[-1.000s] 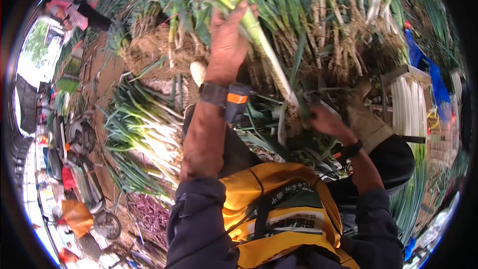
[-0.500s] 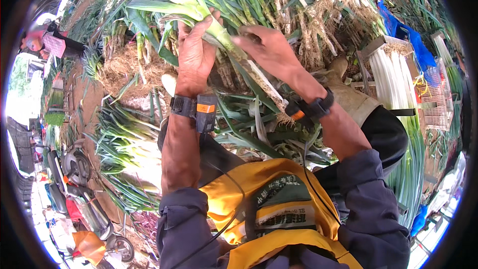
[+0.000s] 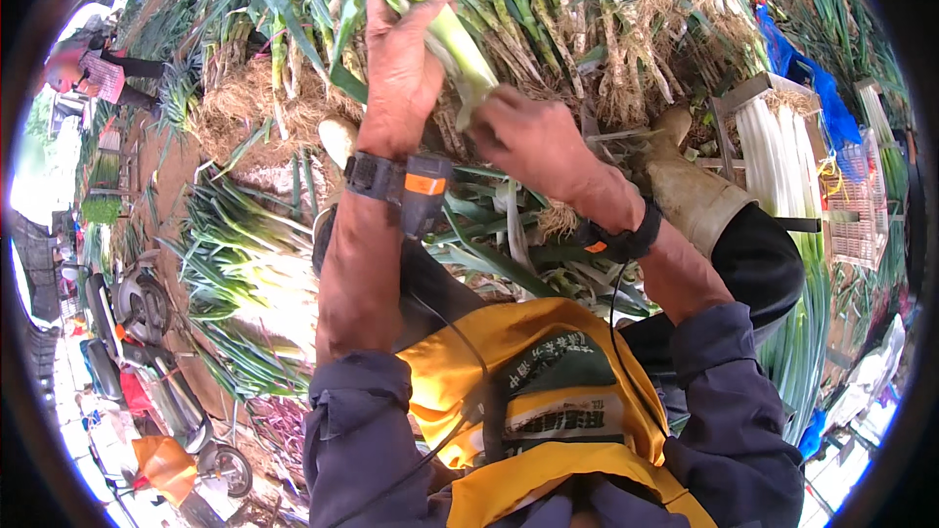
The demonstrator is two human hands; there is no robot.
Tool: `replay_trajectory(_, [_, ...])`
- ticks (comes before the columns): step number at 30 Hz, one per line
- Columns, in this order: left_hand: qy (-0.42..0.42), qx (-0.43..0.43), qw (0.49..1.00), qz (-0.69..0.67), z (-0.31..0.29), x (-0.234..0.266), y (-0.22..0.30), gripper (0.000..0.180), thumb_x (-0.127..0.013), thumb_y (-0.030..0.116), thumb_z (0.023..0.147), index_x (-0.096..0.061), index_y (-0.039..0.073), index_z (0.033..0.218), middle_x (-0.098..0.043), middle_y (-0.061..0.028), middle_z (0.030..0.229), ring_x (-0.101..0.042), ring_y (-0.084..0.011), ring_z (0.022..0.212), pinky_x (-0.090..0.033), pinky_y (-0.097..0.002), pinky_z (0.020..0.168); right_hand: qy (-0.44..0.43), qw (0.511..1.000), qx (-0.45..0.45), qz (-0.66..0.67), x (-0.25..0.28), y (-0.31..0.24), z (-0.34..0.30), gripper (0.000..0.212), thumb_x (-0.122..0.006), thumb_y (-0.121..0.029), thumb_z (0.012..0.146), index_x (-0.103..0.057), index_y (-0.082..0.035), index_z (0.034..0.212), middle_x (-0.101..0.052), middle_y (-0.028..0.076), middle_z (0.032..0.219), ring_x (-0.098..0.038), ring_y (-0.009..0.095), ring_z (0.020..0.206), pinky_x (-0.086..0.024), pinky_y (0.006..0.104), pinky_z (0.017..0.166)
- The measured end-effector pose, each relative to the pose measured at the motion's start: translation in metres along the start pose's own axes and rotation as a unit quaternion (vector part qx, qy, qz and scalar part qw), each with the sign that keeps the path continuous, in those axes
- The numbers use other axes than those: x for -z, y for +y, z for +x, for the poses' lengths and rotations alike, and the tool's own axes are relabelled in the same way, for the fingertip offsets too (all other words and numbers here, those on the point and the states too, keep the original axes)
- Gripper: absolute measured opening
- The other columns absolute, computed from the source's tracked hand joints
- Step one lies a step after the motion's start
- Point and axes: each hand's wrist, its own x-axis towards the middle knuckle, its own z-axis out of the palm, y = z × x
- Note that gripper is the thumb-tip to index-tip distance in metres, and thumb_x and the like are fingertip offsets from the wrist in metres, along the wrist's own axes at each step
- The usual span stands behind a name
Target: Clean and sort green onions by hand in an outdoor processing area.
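My left hand point(image 3: 401, 78) is closed around a leek point(image 3: 462, 51) near the top of its pale stalk, where the green leaves spread. The stalk slants down to the right. My right hand point(image 3: 528, 137), slightly blurred, has its fingers pinched together on the lower stalk, with a pale flap of outer layer beside the fingertips. That hand hides the stalk's lower part; a root tuft point(image 3: 558, 219) shows beneath its wrist. Loose green leaves point(image 3: 494, 240) lie below, between my legs.
Bundles of rooted leeks point(image 3: 616, 64) lie ahead, and another rooted heap point(image 3: 249, 108) at the far left. Trimmed leeks point(image 3: 245, 259) lie at my left. Clean white stalks point(image 3: 778, 152) stand beside a plastic crate point(image 3: 858, 200) at right. Motorbikes point(image 3: 147, 372) and a person point(image 3: 98, 73) are at left.
My left hand and the leek have moved up and slightly right. My right hand, earlier looser beside the stalk, has come down and closed on it.
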Motion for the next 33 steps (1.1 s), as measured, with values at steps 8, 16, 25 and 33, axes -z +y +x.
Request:
replay_trajectory(8, [0.01, -0.131, 0.99, 0.05, 0.021, 0.034, 0.011, 0.048, -0.066, -0.014, 0.081, -0.054, 0.008, 0.122, -0.063, -0.0129, 0.116, -0.066, -0.0264, 0.1, -0.054, -0.0424, 0.094, -0.416, 0.896, -0.155, -0.004, -0.013, 0.03, -0.151, 0.024, -0.067, -0.024, 0.084, -0.062, -0.003, 0.095, -0.065, 0.018, 0.088, -0.064, 0.04, 0.085, -0.049, 0.0514, 0.073])
replay_trajectory(16, [0.039, -0.131, 0.989, 0.061, 0.011, 0.026, 0.007, 0.052, -0.068, -0.013, 0.078, -0.052, 0.007, 0.123, -0.062, -0.0123, 0.114, -0.064, -0.0268, 0.103, -0.054, -0.0423, 0.092, -0.13, 0.976, -0.173, -0.018, 0.012, 0.011, -0.103, 0.046, -0.07, -0.03, 0.088, -0.056, -0.008, 0.126, -0.063, 0.015, 0.105, -0.065, 0.04, 0.085, -0.052, 0.0477, 0.068])
replay_trajectory(25, [0.04, 0.039, 0.996, 0.074, 0.001, 0.017, -0.003, 0.043, -0.068, 0.006, 0.084, -0.05, 0.004, 0.123, -0.062, -0.0087, 0.109, -0.061, -0.0219, 0.099, -0.045, -0.037, 0.092, 0.071, 0.992, -0.108, 0.006, -0.032, 0.022, 0.022, 0.057, -0.071, -0.013, 0.082, -0.048, -0.014, 0.135, -0.064, 0.019, 0.107, -0.065, 0.038, 0.092, -0.053, 0.0445, 0.08])
replay_trajectory(33, [-0.027, 0.078, 0.997, 0.008, -0.007, 0.016, 0.009, 0.036, -0.053, 0.01, 0.097, -0.05, 0.003, 0.132, -0.055, -0.0163, 0.134, -0.052, -0.0308, 0.126, -0.039, -0.0465, 0.11, 0.021, 0.962, -0.215, 0.167, -0.009, 0.033, 0.026, 0.059, -0.069, -0.019, 0.083, -0.047, -0.009, 0.137, -0.065, 0.021, 0.114, -0.064, 0.039, 0.099, -0.051, 0.0421, 0.089])
